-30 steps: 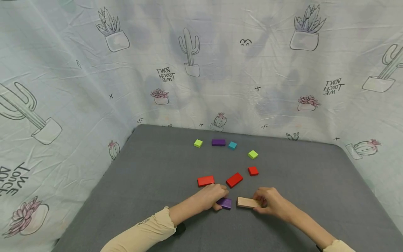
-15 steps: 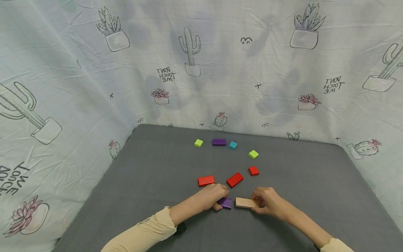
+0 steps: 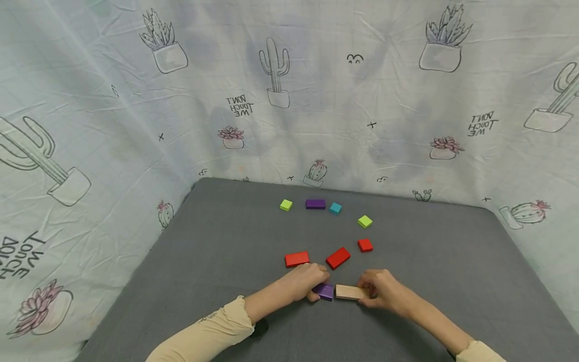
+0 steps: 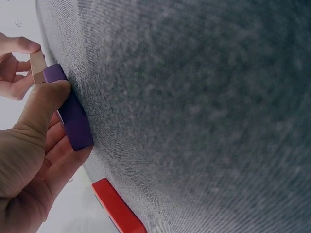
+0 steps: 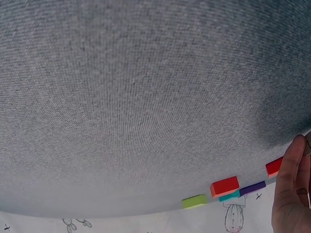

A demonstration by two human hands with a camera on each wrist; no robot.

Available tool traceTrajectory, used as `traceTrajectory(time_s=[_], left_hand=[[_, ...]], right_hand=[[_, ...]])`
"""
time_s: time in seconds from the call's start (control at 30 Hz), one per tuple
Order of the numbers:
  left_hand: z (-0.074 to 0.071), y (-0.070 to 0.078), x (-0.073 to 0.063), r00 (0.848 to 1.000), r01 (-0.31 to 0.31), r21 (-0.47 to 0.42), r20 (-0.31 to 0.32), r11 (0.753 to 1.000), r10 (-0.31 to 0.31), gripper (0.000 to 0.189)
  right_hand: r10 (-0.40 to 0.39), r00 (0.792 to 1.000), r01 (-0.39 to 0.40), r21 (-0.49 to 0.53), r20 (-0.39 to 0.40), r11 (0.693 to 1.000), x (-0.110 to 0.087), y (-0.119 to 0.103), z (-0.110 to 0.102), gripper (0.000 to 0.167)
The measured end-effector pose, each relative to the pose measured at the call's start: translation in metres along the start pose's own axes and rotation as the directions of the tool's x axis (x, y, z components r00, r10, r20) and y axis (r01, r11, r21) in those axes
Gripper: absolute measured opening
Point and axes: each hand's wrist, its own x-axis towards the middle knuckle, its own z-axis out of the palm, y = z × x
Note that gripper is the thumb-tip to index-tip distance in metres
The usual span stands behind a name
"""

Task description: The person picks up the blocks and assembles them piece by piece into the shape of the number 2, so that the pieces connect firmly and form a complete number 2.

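My left hand [image 3: 304,282] pinches a purple block [image 3: 323,291] between thumb and fingers, low on the grey cloth; the left wrist view shows the thumb on the near long side of this purple block [image 4: 74,119]. Just to its right, my right hand [image 3: 386,290] grips the right end of a plain wooden block [image 3: 348,292]. The two blocks lie nearly end to end, with hardly any gap between them. In the right wrist view the right hand [image 5: 291,189] is at the edge, and most of its block is cut off.
Beyond the hands lie a red block [image 3: 297,259], a tilted red block [image 3: 338,258] and a small red block [image 3: 365,245]. Farther back are two lime blocks [image 3: 286,205], a purple block [image 3: 315,204] and a teal block [image 3: 335,208]. A printed curtain [image 3: 289,125] borders the grey table [image 3: 217,241].
My right hand has slid the wooden block left, up close to the purple block. The left hand has stayed in place with its block.
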Motion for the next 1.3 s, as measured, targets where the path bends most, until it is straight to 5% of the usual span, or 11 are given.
traceTrajectory(time_s=[0.97, 1.3], left_hand=[[-0.002, -0.001, 0.0, 1.0, 0.005, -0.023, 0.013, 1.0, -0.004, 0.025], [0.0, 0.0, 0.0, 1.0, -0.012, -0.001, -0.021, 1.0, 0.012, 0.026]], right_hand=[[0.043, 0.996, -0.043, -0.009, 0.074, 0.999, 0.009, -0.002, 0.004, 0.028], [-0.043, 0.999, 0.043, -0.015, -0.007, 0.999, 0.023, -0.013, 0.025, 0.026]])
